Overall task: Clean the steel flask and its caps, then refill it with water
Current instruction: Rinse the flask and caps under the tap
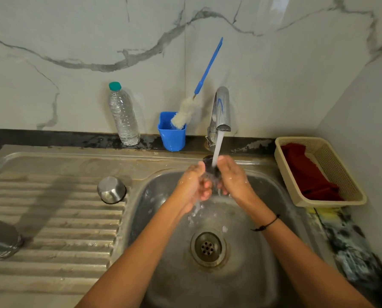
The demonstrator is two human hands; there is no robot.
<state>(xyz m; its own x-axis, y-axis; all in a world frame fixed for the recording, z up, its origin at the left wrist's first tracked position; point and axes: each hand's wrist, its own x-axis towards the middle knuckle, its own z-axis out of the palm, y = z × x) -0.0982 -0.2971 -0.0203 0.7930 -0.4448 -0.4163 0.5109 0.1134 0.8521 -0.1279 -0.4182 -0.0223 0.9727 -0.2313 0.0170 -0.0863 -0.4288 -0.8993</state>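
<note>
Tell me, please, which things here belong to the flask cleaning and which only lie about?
Belong: dark cap under the tap, both hands, steel cap, flask, bottle brush.
Lie about: plastic bottle, basket, red cloth.

A home kitchen: steel sink (263,187), tap (221,110), marble-tiled wall (74,41).

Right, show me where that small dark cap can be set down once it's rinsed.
Best patch: the ribbed steel drainboard, bare between the upturned steel cup and the steel flask lying at its left edge. The back ledge is crowded: clear plastic bottle, blue brush holder, chrome tap. The beige basket holds a red cloth.
</note>
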